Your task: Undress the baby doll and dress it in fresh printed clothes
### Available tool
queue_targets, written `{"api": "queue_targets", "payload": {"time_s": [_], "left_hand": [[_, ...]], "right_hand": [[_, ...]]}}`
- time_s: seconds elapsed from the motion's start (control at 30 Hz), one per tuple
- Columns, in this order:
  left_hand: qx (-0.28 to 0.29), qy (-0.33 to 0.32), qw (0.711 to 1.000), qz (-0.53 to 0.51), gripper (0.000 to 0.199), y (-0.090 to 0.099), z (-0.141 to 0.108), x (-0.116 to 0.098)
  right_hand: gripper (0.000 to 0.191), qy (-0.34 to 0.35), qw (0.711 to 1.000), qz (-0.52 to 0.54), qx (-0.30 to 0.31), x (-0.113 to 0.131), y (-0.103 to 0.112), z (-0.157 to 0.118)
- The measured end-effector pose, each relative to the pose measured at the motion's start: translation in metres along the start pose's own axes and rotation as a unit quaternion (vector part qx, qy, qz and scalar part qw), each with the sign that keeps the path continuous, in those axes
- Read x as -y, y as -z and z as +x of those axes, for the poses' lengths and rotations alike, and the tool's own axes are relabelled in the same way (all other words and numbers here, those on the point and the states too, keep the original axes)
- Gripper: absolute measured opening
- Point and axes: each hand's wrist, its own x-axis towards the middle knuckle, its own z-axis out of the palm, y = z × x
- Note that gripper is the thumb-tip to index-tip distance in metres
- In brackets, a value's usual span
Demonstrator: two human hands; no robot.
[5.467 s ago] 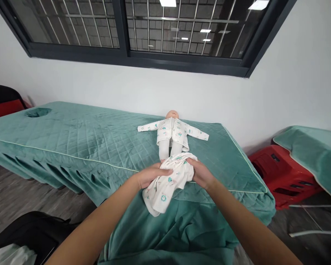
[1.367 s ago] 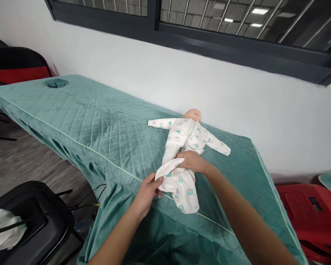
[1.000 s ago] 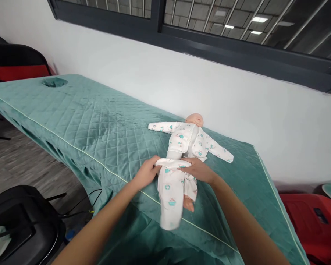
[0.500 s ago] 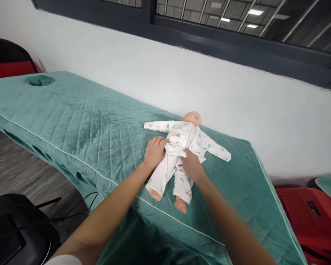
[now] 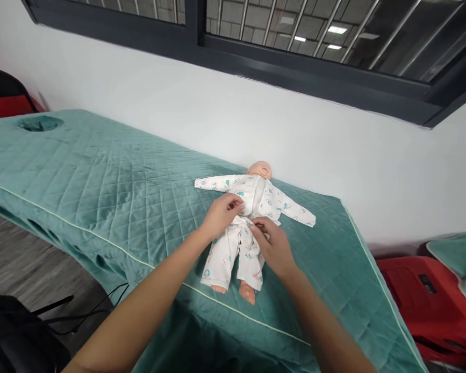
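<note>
A baby doll point(image 5: 260, 169) lies on its back on a green quilted bed, dressed in a white printed shirt point(image 5: 270, 199) and matching trousers point(image 5: 221, 254). The shirt's front is parted down the middle, and its sleeves stretch out to both sides. My left hand point(image 5: 220, 213) has its fingers curled together at the lower shirt edge, by the doll's waist. At the other side of the waist, my right hand point(image 5: 274, 244) pinches the trousers' waistband between thumb and fingers. The doll's feet point(image 5: 247, 292) stick out of the trouser legs.
The green bed cover point(image 5: 112, 171) runs far to the left, up to a face hole point(image 5: 41, 123). A white wall point(image 5: 140, 93) and a dark window frame point(image 5: 256, 65) rise behind. A red chair point(image 5: 419, 295) stands at the right, a black chair point(image 5: 19, 331) at lower left.
My left hand has moved up from the hip to the shirt's lower edge. My right hand has turned at the waist. The shirt hem sits higher, and the trousers' waistband shows.
</note>
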Motion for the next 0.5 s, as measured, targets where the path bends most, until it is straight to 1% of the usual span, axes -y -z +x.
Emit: {"api": "queue_targets", "payload": {"time_s": [0.03, 0.07, 0.1, 0.13, 0.17, 0.23, 0.27, 0.3, 0.33, 0.37, 0.4, 0.43, 0.47, 0.5], "left_hand": [[0.046, -0.011, 0.997, 0.069, 0.021, 0.002, 0.004, -0.007], [0.089, -0.024, 0.986, 0.141, 0.026, 0.002, 0.008, -0.014], [0.125, -0.036, 0.969, 0.212, 0.032, 0.002, 0.010, -0.020], [0.149, -0.047, 0.949, 0.273, 0.035, 0.001, 0.011, -0.025], [0.158, -0.054, 0.932, 0.322, 0.036, -0.001, 0.012, -0.029], [0.146, -0.061, 0.912, 0.378, 0.030, -0.008, 0.014, -0.033], [0.132, -0.063, 0.911, 0.387, 0.024, -0.010, 0.015, -0.032], [0.117, -0.061, 0.916, 0.380, 0.019, -0.011, 0.015, -0.029], [0.092, -0.048, 0.929, 0.356, 0.016, -0.010, 0.016, -0.024], [0.050, -0.022, 0.949, 0.311, 0.015, -0.006, 0.018, -0.017], [-0.007, 0.016, 0.967, 0.253, 0.015, 0.000, 0.019, -0.007], [-0.071, 0.060, 0.977, 0.192, 0.016, 0.009, 0.019, 0.005], [-0.153, 0.109, 0.975, 0.115, 0.016, 0.020, 0.020, 0.019], [-0.196, 0.138, 0.967, 0.084, 0.017, 0.031, 0.020, 0.034]], "right_hand": [[0.019, 0.023, 0.999, -0.032, -0.035, -0.004, 0.005, -0.001], [0.017, 0.042, 0.994, -0.070, -0.073, -0.010, 0.009, -0.002], [0.016, 0.056, 0.987, -0.110, -0.103, -0.016, 0.012, -0.001], [0.018, 0.063, 0.981, -0.145, -0.117, -0.023, 0.014, 0.000], [0.021, 0.061, 0.977, -0.172, -0.111, -0.029, 0.014, 0.002], [0.020, 0.039, 0.977, -0.200, -0.069, -0.039, 0.010, 0.006], [0.017, 0.025, 0.978, -0.200, -0.046, -0.042, 0.007, 0.008], [0.017, 0.010, 0.981, -0.192, -0.032, -0.045, 0.006, 0.010], [0.020, -0.009, 0.984, -0.178, -0.032, -0.047, 0.007, 0.012], [0.022, -0.039, 0.985, -0.159, -0.055, -0.050, 0.010, 0.013], [0.024, -0.076, 0.983, -0.140, -0.093, -0.055, 0.017, 0.013], [0.027, -0.118, 0.976, -0.122, -0.139, -0.061, 0.025, 0.011], [0.030, -0.160, 0.963, -0.109, -0.187, -0.070, 0.036, 0.009], [0.033, -0.203, 0.947, -0.104, -0.227, -0.081, 0.047, 0.004]]}}
